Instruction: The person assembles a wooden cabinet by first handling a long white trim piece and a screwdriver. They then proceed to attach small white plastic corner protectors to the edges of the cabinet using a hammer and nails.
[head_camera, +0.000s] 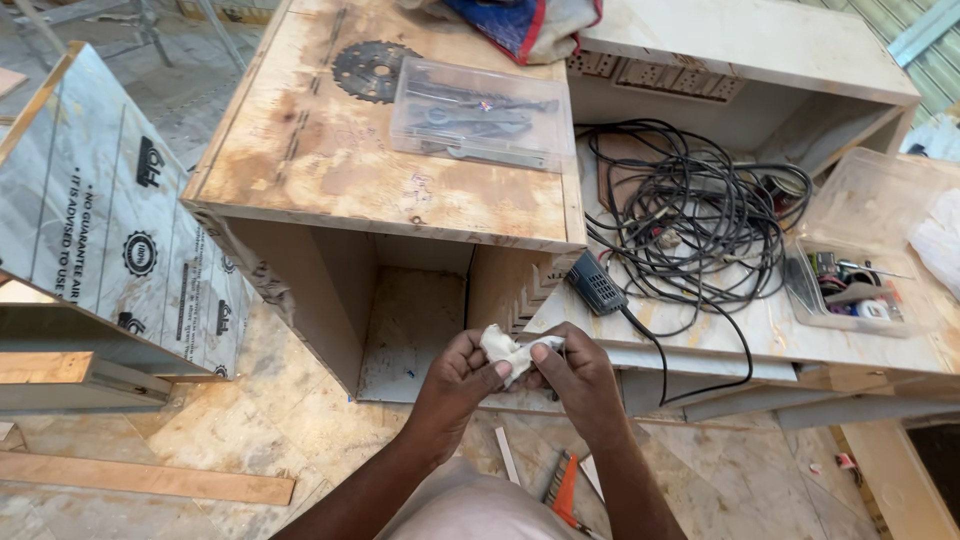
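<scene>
While both hands pinch a crumpled white scrap (508, 352), left grip (462, 378), right grip (575, 380), clear plastic case (480, 113) beyond.

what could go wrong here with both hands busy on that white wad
1. The tangled black cable trails a loop over the bench edge close to the right hand; an elbow or leg could snag it and drag the power tool off.
2. The bare saw blade lies on the box top, a likely cut if reached for blind.
3. The left hand and right hand pinch the wad over a floor littered with offcuts, so a trip seems possible.
</scene>
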